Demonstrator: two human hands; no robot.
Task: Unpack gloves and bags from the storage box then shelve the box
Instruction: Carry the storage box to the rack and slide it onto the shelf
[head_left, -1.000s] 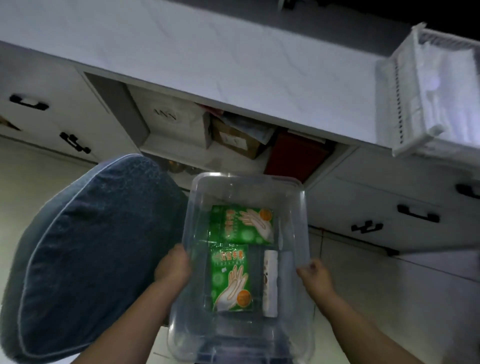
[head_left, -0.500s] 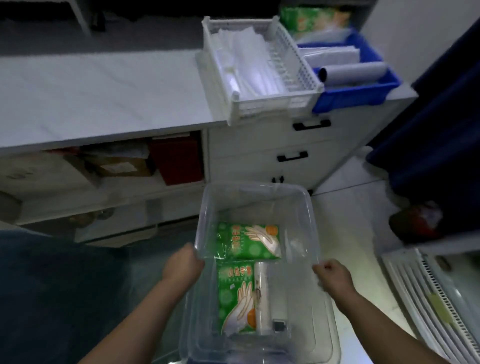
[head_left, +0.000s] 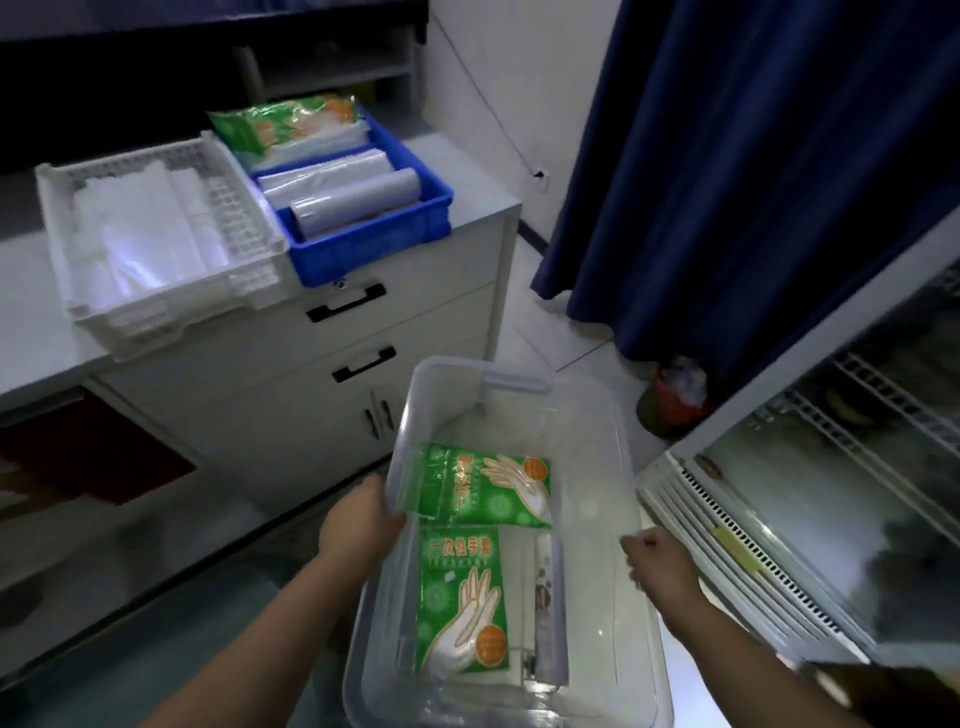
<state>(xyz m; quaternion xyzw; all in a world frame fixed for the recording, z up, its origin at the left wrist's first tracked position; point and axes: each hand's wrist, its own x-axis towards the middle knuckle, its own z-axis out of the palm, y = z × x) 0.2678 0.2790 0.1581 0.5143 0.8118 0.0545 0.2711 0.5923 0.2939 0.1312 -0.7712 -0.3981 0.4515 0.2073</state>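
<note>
I carry a clear plastic storage box (head_left: 597, 447) in front of me at waist height. My left hand (head_left: 358, 522) grips its left rim and my right hand (head_left: 657, 564) grips its right rim. Inside lie two green packs of disposable gloves, one (head_left: 485, 488) toward the far end and one (head_left: 462, 597) nearer to me. A white roll of bags (head_left: 545, 613) lies beside the nearer pack.
A white cabinet with drawers (head_left: 363, 332) stands ahead on the left. On its top sit a white basket of bags (head_left: 156, 291) and a blue bin (head_left: 363, 239) with rolls and green packs. A blue curtain (head_left: 727, 156) hangs ahead, a glass-door fridge (head_left: 831, 493) at right.
My view has swung to the right along the counter, from the open shelf to the drawers, curtain and fridge. Both hands still hold the box by its rims.
</note>
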